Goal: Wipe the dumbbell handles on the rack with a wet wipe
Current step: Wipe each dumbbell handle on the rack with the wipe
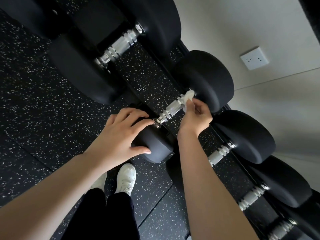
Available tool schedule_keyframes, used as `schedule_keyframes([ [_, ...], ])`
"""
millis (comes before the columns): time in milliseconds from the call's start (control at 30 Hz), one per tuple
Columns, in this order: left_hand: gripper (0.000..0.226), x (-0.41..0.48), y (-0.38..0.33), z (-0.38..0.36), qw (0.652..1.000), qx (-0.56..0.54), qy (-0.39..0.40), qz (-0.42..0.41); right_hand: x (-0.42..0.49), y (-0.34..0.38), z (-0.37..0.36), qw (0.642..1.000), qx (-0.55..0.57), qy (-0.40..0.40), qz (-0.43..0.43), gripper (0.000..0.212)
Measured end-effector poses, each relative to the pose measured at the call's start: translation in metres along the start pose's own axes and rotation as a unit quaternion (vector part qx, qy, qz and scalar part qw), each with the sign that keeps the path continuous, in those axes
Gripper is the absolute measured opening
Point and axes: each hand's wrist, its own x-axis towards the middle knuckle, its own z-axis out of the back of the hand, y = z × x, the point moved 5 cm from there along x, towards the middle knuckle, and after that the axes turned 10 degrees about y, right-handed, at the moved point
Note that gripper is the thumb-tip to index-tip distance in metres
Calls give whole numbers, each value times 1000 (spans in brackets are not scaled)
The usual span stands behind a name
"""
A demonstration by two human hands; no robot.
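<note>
On the left lies black rubber floor flecked with white, and low in the view stand the person's white shoes. The left hand grips the near head of a black dumbbell: its fingers curl over the top of the head towards the chrome collar, and the thumb lies along the head's lower edge. Above it and further back sits a larger dumbbell, its ribbed chrome bar between two big black heads. The gripped dumbbell rests across the rack, with the speckled floor showing beneath its knurled handle. At the far end of that handle, just beside the far head, a small white wet wipe lies against the metal. The right hand pinches the wipe between thumb and fingertips, the other fingers curled in, the wrist bent above the bar. To the right, smaller dumbbells sit side by side along the rack, their handles parallel to the one being wiped. Beyond them rises a pale wall with a white wall socket set in it.
</note>
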Motion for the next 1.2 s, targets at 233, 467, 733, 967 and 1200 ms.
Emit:
schedule_keyframes([
  [233,71,0,0,0,1000,11,2,7,0,-5,-10,992,97,-78,-32,18],
  [467,70,0,1,0,1000,10,11,4,8,-21,-15,965,234,32,-118,11],
  [733,70,0,2,-1,1000,10,13,5,14,-27,-12,940,241,186,-155,20],
  [967,68,0,2,-2,1000,20,9,0,26,-37,-11,906,292,247,-181,67],
  [1200,67,0,1,-1,1000,21,10,5,33,-39,-9,908,286,257,-168,28],
])
